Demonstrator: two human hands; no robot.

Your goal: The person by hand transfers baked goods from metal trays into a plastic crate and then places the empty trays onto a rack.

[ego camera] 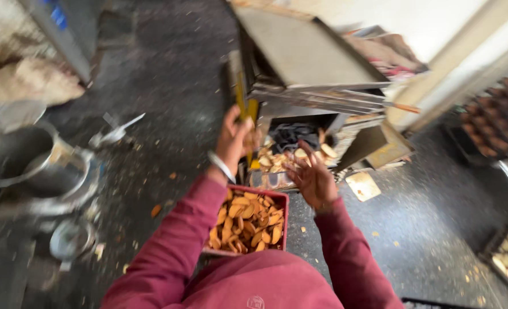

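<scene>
Nearest the camera, the maroon sweatshirt [254, 283] fills the bottom edge, and a red tray [281, 200] of golden fried pieces [248, 223] rests against it. At twelve o'clock from the tray, the left hand [234, 140] is closed round a yellow handle [243, 106]. At two o'clock, the right hand [311, 174] hangs open, fingers spread, holding nothing. Beyond it, more pieces [277, 160] lie below stacked metal trays [311, 94].

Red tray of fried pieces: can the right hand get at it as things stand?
Probably yes. The right hand is open and empty, hovering just beyond the red tray, whose top is uncovered. The left hand is off to the side holding a yellow tool, so nothing blocks the way.
</scene>
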